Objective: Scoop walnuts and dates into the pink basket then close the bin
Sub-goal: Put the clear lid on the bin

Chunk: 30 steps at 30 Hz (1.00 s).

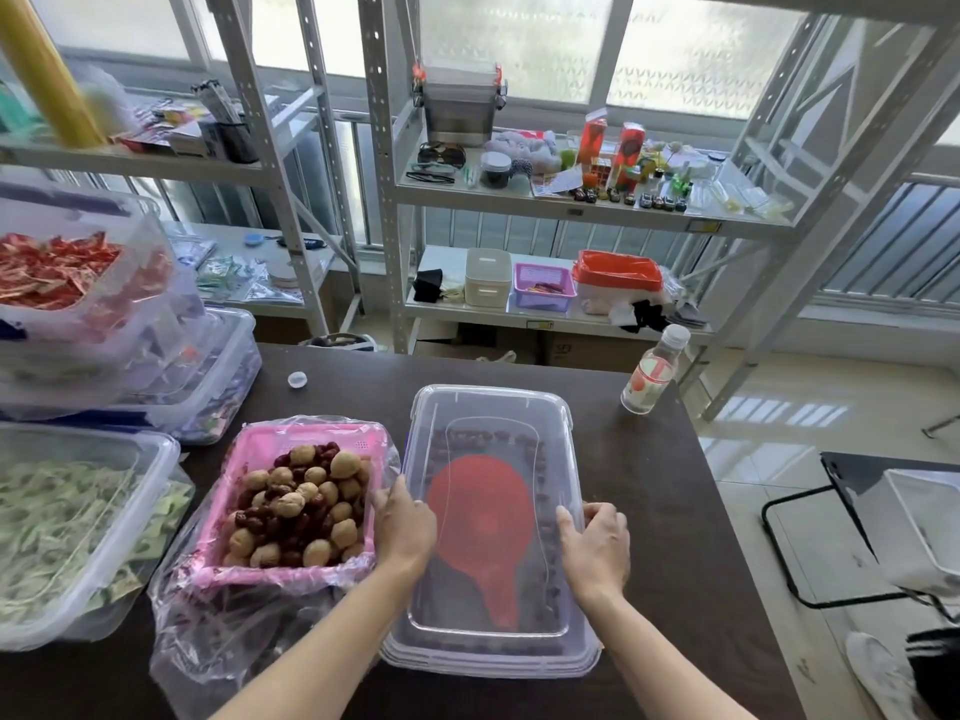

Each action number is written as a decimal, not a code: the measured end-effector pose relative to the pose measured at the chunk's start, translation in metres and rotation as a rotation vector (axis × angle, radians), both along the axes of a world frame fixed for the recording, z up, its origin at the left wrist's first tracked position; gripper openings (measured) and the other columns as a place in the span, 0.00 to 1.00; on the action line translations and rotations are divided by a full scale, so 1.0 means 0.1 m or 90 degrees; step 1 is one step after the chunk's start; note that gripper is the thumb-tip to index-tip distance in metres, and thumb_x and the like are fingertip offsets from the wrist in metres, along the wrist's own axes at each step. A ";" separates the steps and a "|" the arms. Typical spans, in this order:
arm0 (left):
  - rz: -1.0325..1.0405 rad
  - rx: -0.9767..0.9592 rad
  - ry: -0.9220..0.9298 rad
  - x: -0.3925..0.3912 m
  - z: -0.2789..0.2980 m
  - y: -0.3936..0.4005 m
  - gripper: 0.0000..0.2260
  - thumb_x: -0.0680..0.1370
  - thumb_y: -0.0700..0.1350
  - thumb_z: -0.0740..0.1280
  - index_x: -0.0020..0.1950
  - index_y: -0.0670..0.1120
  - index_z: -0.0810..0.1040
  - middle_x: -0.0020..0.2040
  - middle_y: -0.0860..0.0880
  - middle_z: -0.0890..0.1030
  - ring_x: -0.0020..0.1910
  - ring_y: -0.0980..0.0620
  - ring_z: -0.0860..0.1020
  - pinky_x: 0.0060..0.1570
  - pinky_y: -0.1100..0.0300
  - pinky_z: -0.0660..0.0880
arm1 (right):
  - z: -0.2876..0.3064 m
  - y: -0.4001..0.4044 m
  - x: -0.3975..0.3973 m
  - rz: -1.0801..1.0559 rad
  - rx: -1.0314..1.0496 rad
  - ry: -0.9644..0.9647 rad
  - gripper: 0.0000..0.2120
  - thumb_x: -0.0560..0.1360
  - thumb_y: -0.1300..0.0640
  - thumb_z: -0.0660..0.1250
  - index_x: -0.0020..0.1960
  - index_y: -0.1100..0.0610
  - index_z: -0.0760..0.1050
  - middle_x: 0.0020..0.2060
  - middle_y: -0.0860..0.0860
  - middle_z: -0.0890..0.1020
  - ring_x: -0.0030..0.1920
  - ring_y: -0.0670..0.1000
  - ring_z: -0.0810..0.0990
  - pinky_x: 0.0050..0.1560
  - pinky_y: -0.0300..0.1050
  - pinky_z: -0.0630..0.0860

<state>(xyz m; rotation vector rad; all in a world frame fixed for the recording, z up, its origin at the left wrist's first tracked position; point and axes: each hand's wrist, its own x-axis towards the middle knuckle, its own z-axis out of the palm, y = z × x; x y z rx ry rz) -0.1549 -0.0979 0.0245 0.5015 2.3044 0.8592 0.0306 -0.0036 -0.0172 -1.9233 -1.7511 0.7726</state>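
Bin work is nearly finished: your 2 hands, left hand and right hand, curl their fingers over the long edges of the clear plastic lid lying on the clear plastic bin, red scoop inside. Whether it has latched, you cannot tell. Just left, the pink plastic basket is heaped with walnuts and dates.

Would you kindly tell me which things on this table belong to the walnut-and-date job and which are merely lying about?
Part of the job:
pink basket holding walnuts and dates
clear bin, lid on it
red scoop inside it
left hand and right hand at the lid's sides

Lying about:
drink bottle
small bottle cap
tub of green packets
tub of red packets
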 end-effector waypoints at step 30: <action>0.006 0.079 -0.084 -0.32 -0.24 0.14 0.25 0.81 0.47 0.59 0.76 0.41 0.62 0.76 0.41 0.66 0.75 0.43 0.64 0.74 0.52 0.59 | -0.04 0.27 0.02 0.048 -0.215 0.091 0.40 0.74 0.33 0.61 0.76 0.56 0.60 0.70 0.57 0.68 0.73 0.55 0.65 0.69 0.52 0.66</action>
